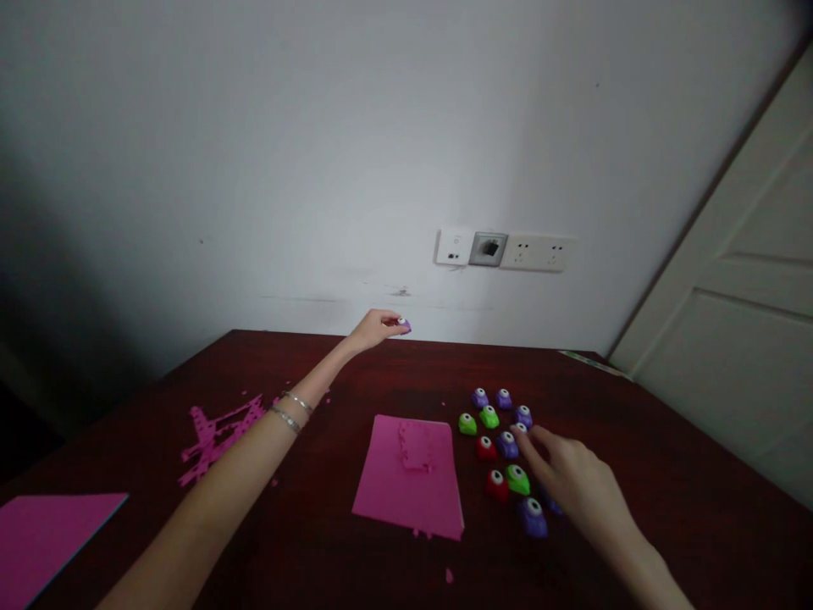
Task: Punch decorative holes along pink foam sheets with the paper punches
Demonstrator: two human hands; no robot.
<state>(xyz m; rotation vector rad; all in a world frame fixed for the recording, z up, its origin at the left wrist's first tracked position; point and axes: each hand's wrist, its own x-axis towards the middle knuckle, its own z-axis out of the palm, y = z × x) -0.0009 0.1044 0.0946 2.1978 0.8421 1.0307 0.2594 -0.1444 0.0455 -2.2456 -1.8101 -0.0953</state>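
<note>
Purple plastic shows at the fingertips of the left hand (373, 329), which pinches a small punch (406, 326) near the centre of the frame, above the table's far edge. At lower right, the right hand (575, 474) reaches over the other punches (509, 446), purple, green and red with white-and-black tops; its fingertips meet one, but whether they grasp or only touch it I cannot tell. Just left of these, a pink sheet (406, 508) lies on the dark red table (305, 525) with a cut strip (417, 445) on it. Pink scraps (209, 436) lie left of centre, and another sheet (51, 542) at lower left. Wall plates (539, 252), right of centre, carry marks too small to read; print on a strip (594, 363) by the door is blurred.
</note>
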